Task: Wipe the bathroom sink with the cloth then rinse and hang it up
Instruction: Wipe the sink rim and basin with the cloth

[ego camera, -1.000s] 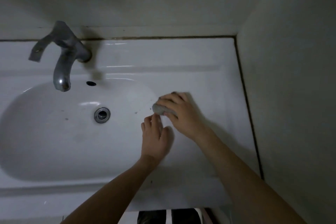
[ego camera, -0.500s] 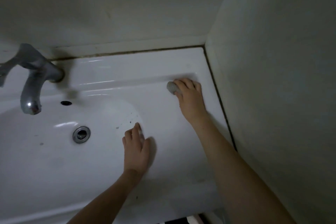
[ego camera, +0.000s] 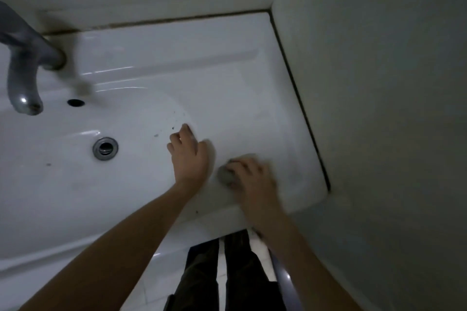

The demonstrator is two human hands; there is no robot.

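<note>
The right hand (ego camera: 252, 179) is clenched over the cloth (ego camera: 225, 175), a small grey wad bunched under the fingers and pressed onto the flat ledge of the sink (ego camera: 240, 88), close to the front edge on the basin's right side. Only a rounded lump of it pokes out on the thumb side; the rest is hidden under the palm, and the hand is blurred, so how it is folded I cannot tell.

The left hand (ego camera: 188, 153) lies just beside it, flat and empty, fingers spread loosely on the lip where ledge slopes into bowl (it looks like a brace, nothing more).

What the next stroke turns on, I would say, is where the dirt lies from the cloth. The dark specks (ego camera: 173, 124) sit on the bowl's right slope, up and to the left of the wad, with the left hand between the two. The bowl, the drain (ego camera: 105, 148) and the tap (ego camera: 24, 83) all lie further left. So the cloth is at the far right end of the job, and the reach leftward crosses the bracing hand; that hand probably has to lift or slide clear first.

The wall (ego camera: 379, 108) hems in the right side.
</note>
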